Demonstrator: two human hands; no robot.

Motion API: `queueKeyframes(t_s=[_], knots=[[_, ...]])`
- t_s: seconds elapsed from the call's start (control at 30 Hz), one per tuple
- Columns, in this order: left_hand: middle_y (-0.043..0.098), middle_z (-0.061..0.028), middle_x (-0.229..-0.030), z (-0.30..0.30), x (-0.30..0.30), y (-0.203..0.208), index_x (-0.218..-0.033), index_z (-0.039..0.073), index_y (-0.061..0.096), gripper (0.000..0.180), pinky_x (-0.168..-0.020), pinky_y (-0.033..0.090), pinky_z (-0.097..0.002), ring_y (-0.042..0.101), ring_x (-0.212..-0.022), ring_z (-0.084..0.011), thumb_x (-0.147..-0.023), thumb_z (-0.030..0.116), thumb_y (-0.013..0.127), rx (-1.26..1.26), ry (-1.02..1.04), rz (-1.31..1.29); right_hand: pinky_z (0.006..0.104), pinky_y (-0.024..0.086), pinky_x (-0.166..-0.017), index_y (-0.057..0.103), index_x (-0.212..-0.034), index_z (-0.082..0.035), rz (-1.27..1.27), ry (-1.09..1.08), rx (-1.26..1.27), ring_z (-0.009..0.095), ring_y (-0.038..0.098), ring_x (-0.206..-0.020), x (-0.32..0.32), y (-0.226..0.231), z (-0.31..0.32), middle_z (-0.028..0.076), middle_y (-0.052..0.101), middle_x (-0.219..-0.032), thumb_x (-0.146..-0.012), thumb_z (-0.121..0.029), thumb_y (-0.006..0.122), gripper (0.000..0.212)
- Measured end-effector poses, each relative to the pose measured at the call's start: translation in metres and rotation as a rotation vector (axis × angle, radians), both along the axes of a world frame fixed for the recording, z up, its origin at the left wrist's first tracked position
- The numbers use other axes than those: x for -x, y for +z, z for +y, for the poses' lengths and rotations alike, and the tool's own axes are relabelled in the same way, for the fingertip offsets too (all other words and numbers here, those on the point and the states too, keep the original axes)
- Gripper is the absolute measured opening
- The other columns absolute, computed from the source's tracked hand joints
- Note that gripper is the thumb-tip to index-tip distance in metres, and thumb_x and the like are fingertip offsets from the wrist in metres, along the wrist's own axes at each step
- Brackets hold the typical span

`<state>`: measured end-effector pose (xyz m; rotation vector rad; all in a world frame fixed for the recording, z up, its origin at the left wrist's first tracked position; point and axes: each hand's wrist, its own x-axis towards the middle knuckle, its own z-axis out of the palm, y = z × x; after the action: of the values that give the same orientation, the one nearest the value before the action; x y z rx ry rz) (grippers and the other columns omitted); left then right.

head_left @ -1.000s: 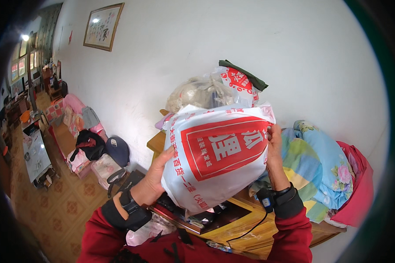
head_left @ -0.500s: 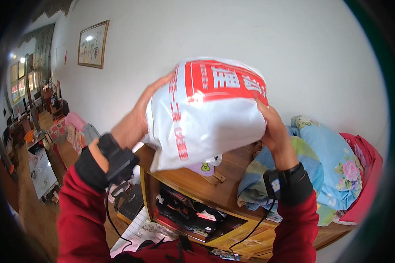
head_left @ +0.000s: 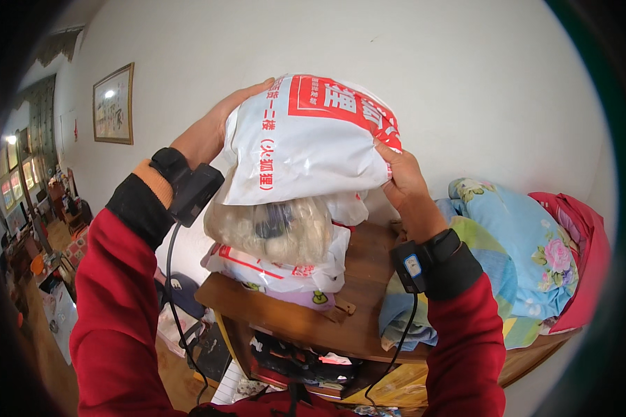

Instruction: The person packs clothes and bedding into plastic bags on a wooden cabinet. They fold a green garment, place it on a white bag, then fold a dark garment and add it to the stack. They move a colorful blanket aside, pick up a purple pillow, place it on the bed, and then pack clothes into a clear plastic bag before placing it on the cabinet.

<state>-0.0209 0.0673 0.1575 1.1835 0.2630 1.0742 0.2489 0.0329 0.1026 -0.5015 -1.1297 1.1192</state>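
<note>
Both hands grip a full, puffed white plastic bag (head_left: pixel 306 153) with red printing, held up in front of the wall. My left hand (head_left: pixel 218 124) clasps its left side, with some fingers hidden behind it. On the right side my right hand (head_left: pixel 405 177) presses its thumb against the front, its other fingers mostly out of sight. Just under the held bag sits a clear plastic bag (head_left: pixel 292 233) with dark and pale contents. Below that, another white bag with red print (head_left: pixel 327 267) lies on the wooden cabinet (head_left: pixel 372 267), over something light purple.
Folded bedding, including a blue flowered quilt (head_left: pixel 515 243) and a red bundle (head_left: pixel 584 257), is piled on the cabinet's right. Dark clothes (head_left: pixel 306 361) fill an open compartment below. A framed picture (head_left: pixel 113 104) hangs at left. Black cables run from both wrist devices.
The held bag has shifted left and slightly up in the view, both hands still on it. The clear bag and the lower white bag now show beneath it.
</note>
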Motion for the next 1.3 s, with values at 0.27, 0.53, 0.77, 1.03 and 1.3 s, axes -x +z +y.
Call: queueKeyframes(t_s=[0.27,0.53,0.77,1.03,1.3], knots=[[0.064,-0.0141,-0.086,0.049,0.023,0.001,-0.096,-0.001,0.058,0.029,-0.057,0.056,-0.0286,0.065,-0.068,-0.0182,-0.082,0.025,0.06,0.014,0.034,0.046,0.0324,0.05,-0.068,0.054,-0.102,0.006,-0.017,-0.062,0.018,0.02,0.062,-0.078,0.027,-0.003,0.033,0.014,0.061,-0.094,-0.078,-0.01,0.064,0.03],[0.064,-0.0135,-0.088,0.101,0.032,-0.022,-0.097,0.001,0.059,0.03,-0.062,0.056,-0.0306,0.065,-0.072,-0.02,-0.084,0.027,0.058,0.117,-0.102,0.059,0.0265,0.049,-0.056,0.055,-0.097,0.003,-0.064,-0.222,0.152,0.017,0.061,-0.07,0.04,-0.018,0.05,0.011,0.062,-0.088,-0.077,-0.013,0.065,0.028],[0.063,-0.0117,-0.094,0.143,0.033,-0.08,-0.103,0.003,0.058,0.032,-0.069,0.053,-0.0337,0.063,-0.079,-0.0186,-0.086,0.03,0.055,0.192,-0.15,0.094,0.0182,0.039,-0.037,0.056,-0.095,0.0,-0.212,-0.362,0.372,0.011,0.059,-0.055,0.04,-0.057,0.058,0.006,0.062,-0.079,-0.074,-0.019,0.07,0.032],[0.058,-0.0102,-0.105,0.154,0.037,-0.096,-0.114,0.003,0.051,0.043,-0.078,0.049,-0.0316,0.059,-0.088,-0.0182,-0.086,0.036,0.053,0.032,-0.092,0.154,0.0303,0.052,-0.058,0.054,-0.107,-0.003,-0.384,-0.353,0.431,0.016,0.061,-0.08,0.027,-0.061,0.061,0.008,0.061,-0.097,-0.08,-0.031,0.062,0.04],[0.028,-0.0171,-0.136,0.096,0.064,-0.079,-0.132,0.01,0.035,0.064,-0.1,0.029,-0.0344,0.031,-0.124,-0.0275,-0.079,0.036,0.061,-0.476,0.199,0.433,0.036,0.045,-0.071,0.05,-0.116,-0.009,-0.554,-0.332,0.498,0.018,0.053,-0.093,0.016,-0.055,0.043,0.004,0.056,-0.106,-0.079,-0.051,0.056,0.056]])
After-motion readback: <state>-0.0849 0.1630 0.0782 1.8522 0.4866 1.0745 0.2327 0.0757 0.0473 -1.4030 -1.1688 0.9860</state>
